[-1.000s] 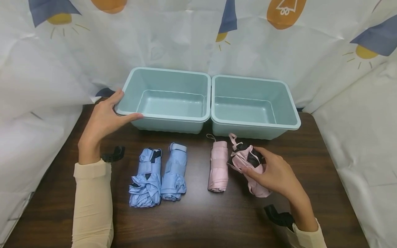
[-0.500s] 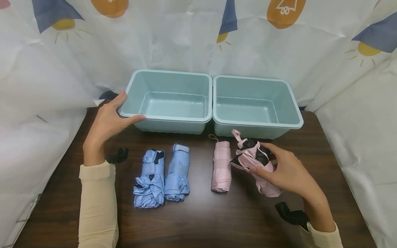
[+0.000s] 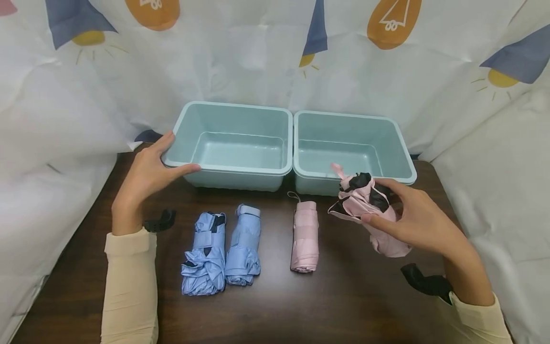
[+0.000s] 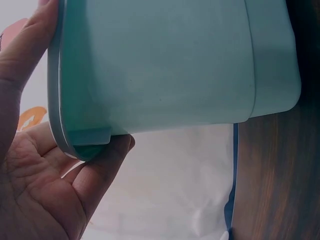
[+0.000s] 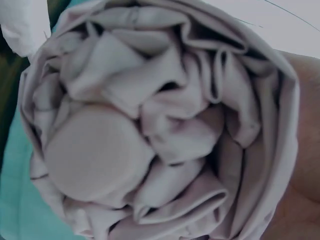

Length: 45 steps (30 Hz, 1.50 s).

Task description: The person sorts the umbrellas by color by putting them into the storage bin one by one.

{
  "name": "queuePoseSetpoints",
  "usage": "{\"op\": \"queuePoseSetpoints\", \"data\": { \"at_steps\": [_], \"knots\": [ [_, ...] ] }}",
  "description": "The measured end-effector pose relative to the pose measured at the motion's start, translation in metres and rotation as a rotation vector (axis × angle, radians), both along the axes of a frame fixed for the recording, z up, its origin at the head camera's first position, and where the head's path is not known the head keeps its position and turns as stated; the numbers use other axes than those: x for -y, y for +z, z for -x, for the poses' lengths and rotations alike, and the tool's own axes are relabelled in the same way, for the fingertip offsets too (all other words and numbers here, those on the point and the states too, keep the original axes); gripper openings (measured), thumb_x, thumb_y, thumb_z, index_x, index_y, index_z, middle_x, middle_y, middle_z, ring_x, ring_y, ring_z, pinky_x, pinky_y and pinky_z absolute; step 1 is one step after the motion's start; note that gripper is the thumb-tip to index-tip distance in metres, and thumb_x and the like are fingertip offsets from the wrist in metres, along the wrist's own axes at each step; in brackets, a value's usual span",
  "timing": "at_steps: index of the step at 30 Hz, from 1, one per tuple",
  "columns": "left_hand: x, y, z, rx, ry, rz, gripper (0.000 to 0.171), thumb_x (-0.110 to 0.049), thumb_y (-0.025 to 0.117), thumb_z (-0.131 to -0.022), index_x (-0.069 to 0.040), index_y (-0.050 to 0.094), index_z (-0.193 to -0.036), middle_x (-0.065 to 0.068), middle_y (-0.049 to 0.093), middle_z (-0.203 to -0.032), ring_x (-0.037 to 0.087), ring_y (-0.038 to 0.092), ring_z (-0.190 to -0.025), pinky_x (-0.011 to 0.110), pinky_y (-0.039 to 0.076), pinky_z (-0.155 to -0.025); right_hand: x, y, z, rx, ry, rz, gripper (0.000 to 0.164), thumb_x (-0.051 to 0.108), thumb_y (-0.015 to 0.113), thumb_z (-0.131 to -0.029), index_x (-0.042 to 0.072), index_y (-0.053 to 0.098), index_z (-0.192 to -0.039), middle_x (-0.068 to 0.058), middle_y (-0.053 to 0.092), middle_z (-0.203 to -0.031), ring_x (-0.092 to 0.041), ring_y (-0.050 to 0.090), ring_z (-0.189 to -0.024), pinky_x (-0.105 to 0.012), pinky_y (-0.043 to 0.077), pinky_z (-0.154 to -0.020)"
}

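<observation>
My right hand [image 3: 429, 222] grips a loosely bundled pink folding umbrella [image 3: 365, 203] with black lining, its strap pointing at the right bin's front rim. In the right wrist view the crumpled end of this umbrella [image 5: 165, 120] fills most of the picture, showing folds around a round knob. At the left bin [image 3: 232, 179], my left hand [image 3: 143, 177] holds the front left corner, thumb along the front and fingers at the side. The left wrist view shows fingers of that hand [image 4: 50, 185] beneath the bin's rim. A neatly rolled pink umbrella [image 3: 305, 236] lies left of the held one.
Two blue folding umbrellas lie side by side: a looser one [image 3: 205, 260] and a tighter one [image 3: 244, 248]. The light-blue right bin [image 3: 315, 186] stands against the left bin on the dark wooden table [image 3: 275, 310]. A white patterned curtain [image 3: 253, 57] hangs behind.
My right hand has lifted the loose pink umbrella off the table and moved it right and toward the right bin. My left hand has stayed at the left bin's corner.
</observation>
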<state>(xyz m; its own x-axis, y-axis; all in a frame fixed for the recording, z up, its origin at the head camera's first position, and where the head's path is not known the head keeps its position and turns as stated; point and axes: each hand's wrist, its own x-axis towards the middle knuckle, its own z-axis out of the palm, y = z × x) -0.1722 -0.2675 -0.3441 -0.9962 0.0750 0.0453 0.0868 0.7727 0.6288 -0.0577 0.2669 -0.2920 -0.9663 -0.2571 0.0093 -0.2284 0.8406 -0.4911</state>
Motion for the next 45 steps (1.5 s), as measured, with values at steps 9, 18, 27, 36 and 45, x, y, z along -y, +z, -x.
{"op": "queuePoseSetpoints", "data": {
  "at_steps": [9,18,27,36,45],
  "knots": [
    [0.000,0.002,0.000,-0.014,-0.012,-0.025,0.111,-0.057,0.083,-0.086,-0.026,0.018,-0.170,0.014,0.029,-0.175,0.042,0.045,-0.134,0.071,0.041,-0.108,-0.012,0.027,0.022,-0.061,0.006,0.010,0.076,0.032,0.094,-0.079,0.014,0.062,-0.145,-0.006,0.076,-0.107,0.001,0.068,-0.092,-0.013,0.048,-0.073],
    [-0.001,0.007,0.001,0.000,-0.002,-0.019,0.111,-0.059,0.083,-0.086,-0.025,0.018,-0.170,0.009,0.024,-0.177,0.041,0.042,-0.142,0.073,0.038,-0.112,-0.019,0.052,0.052,-0.089,0.026,-0.047,0.077,0.028,0.094,-0.077,0.014,0.062,-0.146,-0.008,0.073,-0.114,0.000,0.061,-0.088,-0.017,0.044,-0.071],
    [-0.001,0.004,0.002,-0.005,-0.003,-0.038,0.111,-0.057,0.084,-0.085,-0.031,0.018,-0.170,0.012,0.030,-0.175,0.043,0.045,-0.136,0.074,0.040,-0.108,-0.019,0.067,0.082,-0.163,0.149,-0.073,0.073,0.017,0.088,-0.078,0.008,0.062,-0.145,-0.013,0.072,-0.123,-0.022,0.068,-0.097,-0.012,0.043,-0.074],
    [0.006,0.003,-0.003,-0.001,0.021,0.001,0.111,-0.056,0.084,-0.085,-0.027,0.019,-0.170,0.017,0.028,-0.175,0.046,0.043,-0.135,0.074,0.040,-0.104,-0.005,0.071,0.114,-0.136,0.277,-0.117,0.074,0.013,0.084,-0.083,0.004,0.054,-0.150,-0.011,0.067,-0.121,-0.010,0.057,-0.079,-0.017,0.044,-0.074],
    [0.002,0.000,-0.002,-0.007,0.015,-0.027,0.110,-0.056,0.085,-0.085,-0.032,0.018,-0.170,0.018,0.034,-0.172,0.044,0.045,-0.133,0.073,0.042,-0.104,0.002,0.074,0.140,-0.087,0.272,-0.208,0.073,0.017,0.082,-0.085,0.007,0.052,-0.151,-0.011,0.064,-0.125,-0.018,0.058,-0.084,-0.025,0.046,-0.076]
  ]
}}
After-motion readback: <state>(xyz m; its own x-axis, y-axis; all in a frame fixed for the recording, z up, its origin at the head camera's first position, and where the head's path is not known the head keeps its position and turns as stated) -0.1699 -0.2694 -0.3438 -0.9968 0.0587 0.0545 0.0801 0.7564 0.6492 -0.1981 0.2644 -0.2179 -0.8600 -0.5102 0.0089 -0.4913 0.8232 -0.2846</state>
